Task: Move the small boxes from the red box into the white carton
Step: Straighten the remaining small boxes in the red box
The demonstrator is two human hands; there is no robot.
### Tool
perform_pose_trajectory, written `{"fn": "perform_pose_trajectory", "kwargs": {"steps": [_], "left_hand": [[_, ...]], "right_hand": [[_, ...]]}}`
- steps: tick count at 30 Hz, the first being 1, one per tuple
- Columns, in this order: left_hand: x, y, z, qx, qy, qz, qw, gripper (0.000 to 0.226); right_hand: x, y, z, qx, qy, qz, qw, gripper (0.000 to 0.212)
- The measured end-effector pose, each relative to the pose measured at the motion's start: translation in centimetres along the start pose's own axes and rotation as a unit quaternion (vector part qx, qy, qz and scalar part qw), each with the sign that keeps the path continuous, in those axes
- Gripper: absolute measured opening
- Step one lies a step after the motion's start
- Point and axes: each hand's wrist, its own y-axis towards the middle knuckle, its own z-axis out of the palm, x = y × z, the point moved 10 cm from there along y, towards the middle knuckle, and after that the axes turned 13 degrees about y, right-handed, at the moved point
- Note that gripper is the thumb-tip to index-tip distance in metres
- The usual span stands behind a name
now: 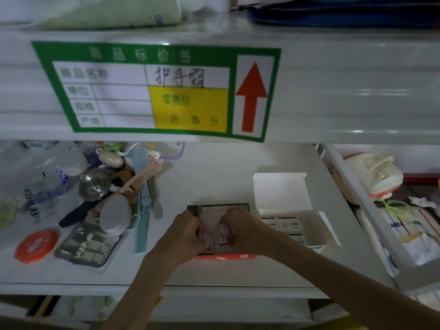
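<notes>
The red box lies open on the shelf, its red front rim showing below my wrists. Both hands are inside it. My left hand grips a small white box with a red frame. My right hand holds a second small box upright beside the first. Right of the red box stands the white carton with its lid raised; several small white boxes with blue print lie in its left part.
A shelf board with a green price label hangs just above. Left of the red box lie a teal comb, a manicure set, an orange lid and a steel cup. A grey bin edge borders the right.
</notes>
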Motion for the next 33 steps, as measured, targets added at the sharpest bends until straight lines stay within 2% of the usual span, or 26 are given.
{"fn": "perform_pose_trajectory", "kwargs": {"steps": [6,18,20,24,27,31,33], "left_hand": [[0.0,0.0,0.0,-0.008,-0.014,0.0,1.0,0.019],[0.7,-0.1,0.3,-0.024,-0.009,-0.02,0.999,0.008],[0.9,-0.2,0.4,-0.023,-0.012,-0.028,0.999,0.009],[1.0,-0.2,0.4,-0.028,-0.019,-0.033,0.999,0.009],[1.2,-0.2,0.5,-0.03,-0.021,-0.036,0.999,0.007],[1.3,-0.2,0.7,-0.03,-0.017,-0.04,0.999,0.009],[1.4,-0.2,0.8,-0.026,-0.018,-0.041,0.999,0.009]], "right_hand": [[0.4,0.2,0.7,0.044,0.008,0.012,0.999,0.022],[-0.1,0.2,0.3,0.038,0.07,0.064,0.995,0.037],[-0.3,0.3,0.3,0.064,0.06,0.073,0.993,0.037],[0.2,0.3,1.5,0.14,0.008,0.053,0.989,0.051],[0.6,0.4,2.3,0.128,-0.063,0.024,0.989,0.031],[1.5,0.2,1.3,0.095,-0.062,-0.004,0.994,0.046],[1.4,0.2,1.4,0.125,-0.052,0.0,0.991,0.048]]}}
